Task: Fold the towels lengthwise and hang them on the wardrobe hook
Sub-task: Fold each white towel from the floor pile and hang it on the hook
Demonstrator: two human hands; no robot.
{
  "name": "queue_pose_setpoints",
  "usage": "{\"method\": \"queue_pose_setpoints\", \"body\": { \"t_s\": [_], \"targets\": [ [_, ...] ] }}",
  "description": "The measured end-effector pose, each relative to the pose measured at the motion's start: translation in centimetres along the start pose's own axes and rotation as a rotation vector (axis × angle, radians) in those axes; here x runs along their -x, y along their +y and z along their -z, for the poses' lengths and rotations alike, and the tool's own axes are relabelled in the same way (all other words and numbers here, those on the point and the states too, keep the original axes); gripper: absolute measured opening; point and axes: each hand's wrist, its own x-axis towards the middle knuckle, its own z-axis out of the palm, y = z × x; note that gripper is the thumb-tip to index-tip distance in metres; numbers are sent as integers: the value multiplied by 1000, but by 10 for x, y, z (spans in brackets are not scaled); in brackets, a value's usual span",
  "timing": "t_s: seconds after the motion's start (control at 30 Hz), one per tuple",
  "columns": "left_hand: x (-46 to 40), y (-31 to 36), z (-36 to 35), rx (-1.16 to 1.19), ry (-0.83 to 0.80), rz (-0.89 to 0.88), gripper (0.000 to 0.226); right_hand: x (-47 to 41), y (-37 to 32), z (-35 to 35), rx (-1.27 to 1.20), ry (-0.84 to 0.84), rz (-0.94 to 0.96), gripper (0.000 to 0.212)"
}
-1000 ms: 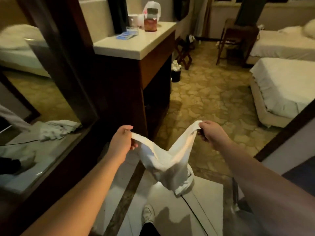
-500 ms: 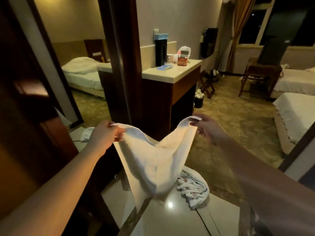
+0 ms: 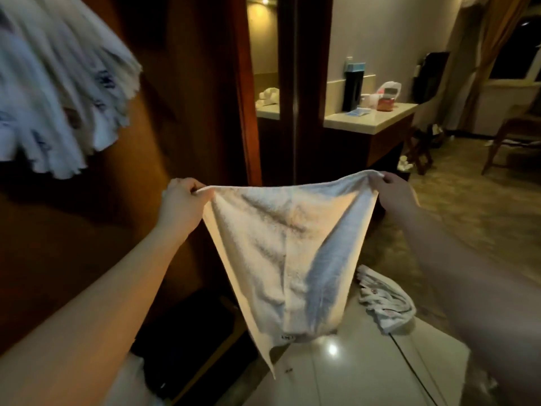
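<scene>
The left hand (image 3: 183, 205) and right hand (image 3: 393, 193) each pinched a top corner of a white terry towel (image 3: 281, 259), fingers curled round the nubbly cloth. It sagged between them in a soft, tapering fold above the glossy tiled floor (image 3: 351, 376). Folded white towels (image 3: 58, 83) hung blurred against the dark wooden wardrobe (image 3: 175, 83).

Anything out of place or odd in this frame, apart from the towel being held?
Yes: a crumpled white towel lies in a heap on the glossy floor, right of the held towel, rather than hanging. The left hand and right hand pinch the held towel's top corners.
</scene>
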Motion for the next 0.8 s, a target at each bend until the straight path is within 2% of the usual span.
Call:
{"method": "queue_pose_setpoints", "body": {
  "t_s": [0.2, 0.3, 0.4, 0.47, 0.57, 0.67, 0.8],
  "targets": [
    [47, -16, 111, 565, 90, 161, 22, 65, -63, -40, -42, -42, 70, 46],
    [67, -25, 149, 674, 108, 135, 13, 89, -86, -56, -152, -123, 47, 41],
    [85, -36, 175, 790, 143, 167, 0, 106, -104, -68, -331, -196, 53, 25],
    [93, -42, 187, 859, 191, 248, 8, 118, -114, -75, -442, -228, 36, 25],
    [105, -45, 200, 930, 211, 403, 10, 136, -116, -89, -599, -288, -61, 23],
    [121, -51, 210, 974, 203, 565, 11, 157, -111, -102, -682, -461, -277, 31],
    [144, -60, 218, 1000, 243, 677, 10, 193, -109, -106, -717, -668, -440, 32]
  ]
}}
